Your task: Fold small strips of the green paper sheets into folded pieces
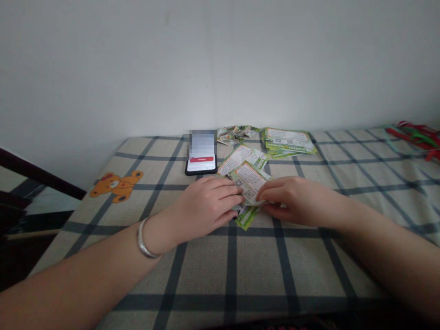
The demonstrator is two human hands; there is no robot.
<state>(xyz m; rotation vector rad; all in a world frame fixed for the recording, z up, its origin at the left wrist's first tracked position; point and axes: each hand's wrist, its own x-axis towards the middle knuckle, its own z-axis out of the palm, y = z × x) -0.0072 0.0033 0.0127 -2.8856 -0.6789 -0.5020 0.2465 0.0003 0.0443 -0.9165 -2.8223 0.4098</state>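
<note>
A green and white printed leaflet (250,176) lies between my two hands at the middle of the table, its lower edge folded or overlapping a bright green part. My left hand (208,201), with a silver bangle (143,240) at the wrist, rests palm down with its fingers stretched onto the leaflet's left edge; its thumb is hidden. From the right, my right hand (297,201) pinches the leaflet's lower right edge between thumb and fingers. Another leaflet (235,156) lies flat just behind, partly covered.
A phone (201,167) with a lit, partly blurred screen lies behind my left hand. Farther back are a pile of folded leaflets (237,134) and a stack of flat leaflets (288,140). Red and green items (419,137) lie far right. The checked tablecloth (206,275) bears a bear picture (117,185).
</note>
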